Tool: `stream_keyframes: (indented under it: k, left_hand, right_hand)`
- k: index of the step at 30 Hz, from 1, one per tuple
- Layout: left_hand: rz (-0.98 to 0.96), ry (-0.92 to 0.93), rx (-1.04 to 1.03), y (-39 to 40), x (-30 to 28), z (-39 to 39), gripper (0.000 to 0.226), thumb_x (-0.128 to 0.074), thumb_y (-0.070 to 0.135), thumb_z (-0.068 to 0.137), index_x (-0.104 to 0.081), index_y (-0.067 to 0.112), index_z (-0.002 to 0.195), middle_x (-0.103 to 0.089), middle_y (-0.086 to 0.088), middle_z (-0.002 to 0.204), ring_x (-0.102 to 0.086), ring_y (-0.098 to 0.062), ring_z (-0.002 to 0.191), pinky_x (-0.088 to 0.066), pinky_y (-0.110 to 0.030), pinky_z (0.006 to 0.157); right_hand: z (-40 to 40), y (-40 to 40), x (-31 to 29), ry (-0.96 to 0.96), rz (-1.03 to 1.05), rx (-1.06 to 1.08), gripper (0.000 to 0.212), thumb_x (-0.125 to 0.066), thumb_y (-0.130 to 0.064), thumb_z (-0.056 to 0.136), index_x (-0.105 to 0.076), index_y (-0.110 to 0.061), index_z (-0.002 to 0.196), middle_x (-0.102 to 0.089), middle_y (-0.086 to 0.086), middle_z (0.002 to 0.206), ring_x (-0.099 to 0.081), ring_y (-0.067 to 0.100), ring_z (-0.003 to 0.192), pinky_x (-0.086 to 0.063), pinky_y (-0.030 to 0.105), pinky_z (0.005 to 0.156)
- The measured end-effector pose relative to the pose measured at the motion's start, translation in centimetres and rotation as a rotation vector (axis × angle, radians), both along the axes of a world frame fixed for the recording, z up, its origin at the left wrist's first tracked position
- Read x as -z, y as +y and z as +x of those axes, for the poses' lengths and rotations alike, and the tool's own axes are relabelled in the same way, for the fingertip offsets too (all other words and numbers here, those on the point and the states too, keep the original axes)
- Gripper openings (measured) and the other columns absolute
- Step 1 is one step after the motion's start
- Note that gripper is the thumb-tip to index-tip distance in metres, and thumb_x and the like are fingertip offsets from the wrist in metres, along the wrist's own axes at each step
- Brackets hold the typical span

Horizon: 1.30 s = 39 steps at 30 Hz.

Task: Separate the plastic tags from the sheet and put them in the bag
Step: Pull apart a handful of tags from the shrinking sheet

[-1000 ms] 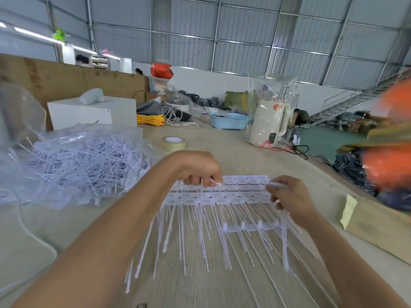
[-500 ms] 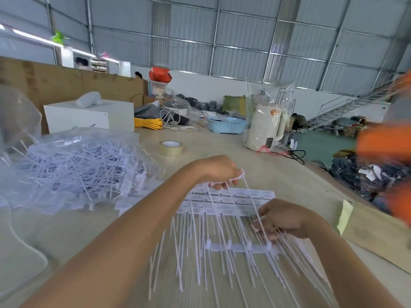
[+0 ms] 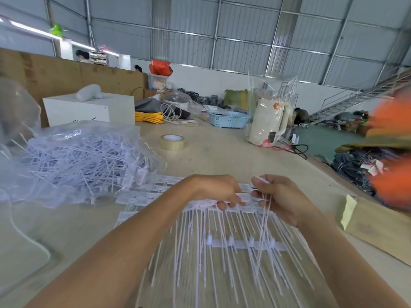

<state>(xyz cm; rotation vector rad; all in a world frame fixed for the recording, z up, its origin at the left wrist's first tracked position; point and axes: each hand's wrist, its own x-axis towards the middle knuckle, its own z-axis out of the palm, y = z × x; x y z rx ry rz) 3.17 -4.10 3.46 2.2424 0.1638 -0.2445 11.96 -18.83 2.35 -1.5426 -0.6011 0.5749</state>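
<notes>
Orange shape (image 3: pixel 393 152) at right blurred; tag tails (image 3: pixel 222 274) motion-smeared

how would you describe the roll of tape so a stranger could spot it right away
Start at the long wooden table. Past both hands, right of the clear bag of white tags, sits the tape roll. It is the only tan ring lying flat there.

The 1 head-worn view looks forward and down from close above the near edge of the table (image 3: pixel 222 152), with the left hand (image 3: pixel 213 188) and right hand (image 3: pixel 282 196) central and the far edge and warehouse wall beyond.
</notes>
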Motion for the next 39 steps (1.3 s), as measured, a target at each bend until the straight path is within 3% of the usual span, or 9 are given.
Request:
stream_keyframes:
  k: [3,6,12,20,30,32,35,37,39]
  left_hand:
    - [0.039,-0.006,0.013,-0.2,-0.1,0.0,0.019,-0.051,0.003,0.093,-0.061,-0.010,0.102,-0.054,-0.015,0.089,-0.048,-0.022,0.074,-0.041,-0.026,0.064]
    - [0.076,-0.027,0.023,0.1,-0.3,-0.1,0.016,-0.054,0.004,0.091,-0.061,0.002,0.077,-0.058,-0.010,0.073,-0.049,-0.013,0.060,-0.042,-0.022,0.062]
    - [0.079,-0.071,-0.031,1.1,-0.3,-0.5,0.021,-0.062,0.023,0.090,-0.064,0.004,0.097,-0.067,-0.001,0.073,-0.059,-0.006,0.063,-0.044,-0.018,0.081]
    - [0.070,-0.156,-0.166,0.9,-0.2,0.0,0.024,-0.059,0.018,0.091,-0.065,0.009,0.070,-0.055,0.009,0.046,-0.045,-0.001,0.043,-0.035,-0.011,0.042]
    - [-0.315,0.160,-0.270,1.3,-1.0,-0.2,0.034,-0.045,0.019,0.092,-0.050,0.014,0.059,-0.029,0.009,0.037,-0.019,-0.005,0.029,-0.013,-0.014,0.033]
    - [-0.264,0.160,-0.299,1.4,-0.9,0.0,0.036,-0.047,0.019,0.090,-0.050,0.015,0.054,-0.029,0.008,0.039,-0.018,-0.005,0.031,-0.011,-0.016,0.036]
    - [-0.161,0.197,-0.288,1.5,-1.1,-0.1,0.043,-0.050,0.022,0.087,-0.052,0.018,0.045,-0.031,0.007,0.042,-0.017,-0.006,0.033,-0.011,-0.017,0.040]
    - [-0.106,0.151,-0.303,1.6,-1.3,-0.4,0.035,-0.052,0.020,0.087,-0.054,0.015,0.052,-0.037,0.003,0.049,-0.020,-0.007,0.033,-0.012,-0.017,0.040]
    - [-0.049,0.013,-0.315,1.8,-1.3,-0.6,0.028,-0.054,0.017,0.088,-0.058,0.009,0.062,-0.048,-0.004,0.060,-0.030,-0.011,0.039,-0.020,-0.019,0.042]
  right_hand:
    - [-0.8,0.5,0.6,-0.281,-0.113,-0.001,0.017,-0.062,-0.014,0.089,-0.058,-0.003,0.076,-0.058,0.009,0.068,-0.055,0.018,0.063,-0.045,0.027,0.061]
    - [-0.9,0.6,1.1,-0.196,-0.096,-0.039,0.015,-0.064,-0.009,0.087,-0.056,0.001,0.080,-0.063,0.007,0.062,-0.062,0.015,0.054,-0.050,0.025,0.051]
    - [-0.6,0.3,0.6,-0.364,-0.041,0.045,0.014,-0.067,-0.003,0.083,-0.056,0.001,0.077,-0.058,0.009,0.056,-0.055,0.015,0.048,-0.046,0.026,0.052]
    - [-0.8,-0.1,0.7,-0.409,-0.104,-0.111,0.016,-0.066,0.001,0.082,-0.063,0.009,0.095,-0.064,0.013,0.073,-0.063,0.012,0.058,-0.051,0.018,0.060]
    - [-1.8,1.1,0.8,-0.873,-0.127,0.058,0.015,-0.064,0.012,0.078,-0.058,-0.002,0.078,-0.061,0.018,0.077,-0.059,0.021,0.067,-0.044,0.017,0.057]
    - [-1.8,1.4,1.0,-0.923,-0.122,0.040,0.021,-0.061,0.015,0.079,-0.055,-0.005,0.077,-0.055,0.013,0.077,-0.057,0.019,0.061,-0.043,0.010,0.053]
    - [-0.6,0.7,1.2,-0.999,-0.184,0.114,0.021,-0.058,0.018,0.077,-0.058,-0.003,0.077,-0.057,0.012,0.080,-0.058,0.027,0.069,-0.050,0.024,0.063]
    - [0.9,-0.4,0.9,-0.832,-0.142,0.259,0.010,-0.061,0.012,0.078,-0.063,0.004,0.084,-0.062,0.014,0.078,-0.062,0.026,0.069,-0.053,0.030,0.063]
    - [1.8,-1.4,-0.1,-0.341,0.139,0.321,0.009,-0.060,0.004,0.084,-0.061,0.007,0.093,-0.058,0.011,0.072,-0.057,0.015,0.058,-0.050,0.018,0.050]
